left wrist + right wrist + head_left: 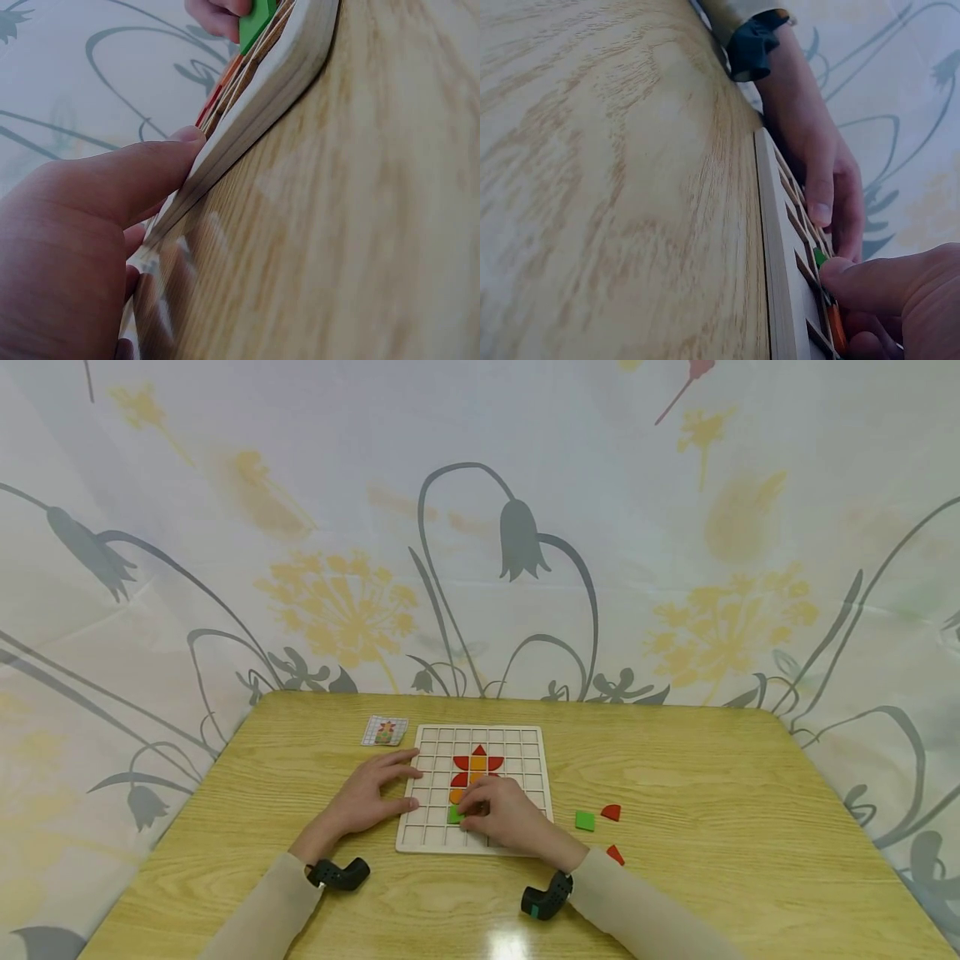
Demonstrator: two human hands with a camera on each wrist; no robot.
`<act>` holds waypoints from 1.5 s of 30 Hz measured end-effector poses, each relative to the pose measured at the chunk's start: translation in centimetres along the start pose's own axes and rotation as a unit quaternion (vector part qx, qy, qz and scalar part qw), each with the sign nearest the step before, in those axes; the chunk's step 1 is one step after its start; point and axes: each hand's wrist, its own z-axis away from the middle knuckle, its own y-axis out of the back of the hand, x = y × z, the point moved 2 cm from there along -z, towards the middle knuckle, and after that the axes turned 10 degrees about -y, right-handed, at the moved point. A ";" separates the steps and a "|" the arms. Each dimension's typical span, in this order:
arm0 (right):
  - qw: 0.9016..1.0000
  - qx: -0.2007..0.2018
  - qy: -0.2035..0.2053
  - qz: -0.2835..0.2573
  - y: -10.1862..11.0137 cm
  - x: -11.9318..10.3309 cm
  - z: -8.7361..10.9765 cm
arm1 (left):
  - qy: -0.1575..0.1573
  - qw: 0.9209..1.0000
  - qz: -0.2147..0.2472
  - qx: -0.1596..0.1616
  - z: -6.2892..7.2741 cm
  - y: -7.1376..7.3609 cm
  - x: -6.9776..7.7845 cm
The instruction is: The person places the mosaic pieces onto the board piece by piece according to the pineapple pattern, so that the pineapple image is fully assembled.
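Note:
A white wooden grid board (517, 745) lies on the table with a figure of red and orange pieces in its cells. Over the board's lower middle, my right hand (504, 814) pinches a green square tile (454, 815) between thumb and fingers. From the left wrist view this green tile (256, 26) looks tilted above the grid. My left hand (372, 793) rests at the board's left edge, fingers spread and loosely bent, thumb touching the rim. An orange piece (456, 797) sits just above the green tile. My right hand covers part of the figure.
Right of the board lie another green square (585, 821), a red quarter-round piece (611, 812) and a further red piece (616, 855). A small picture card (385, 731) with a similar coloured figure lies behind my left hand. Patterned cloth (480, 635) hangs behind the wooden table (697, 793).

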 end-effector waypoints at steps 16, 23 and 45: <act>0.999 -0.022 -0.024 0.010 0.6 -0.5 0.0 | 0.002 1.000 0.003 -0.004 0.0 0.1 -0.1; 1.000 0.017 0.003 0.019 2.7 0.3 0.2 | -0.008 1.000 0.000 -0.002 0.0 0.2 0.1; 0.995 0.070 -0.065 0.033 11.5 8.7 8.1 | 0.000 1.000 0.003 -0.007 0.0 0.2 0.3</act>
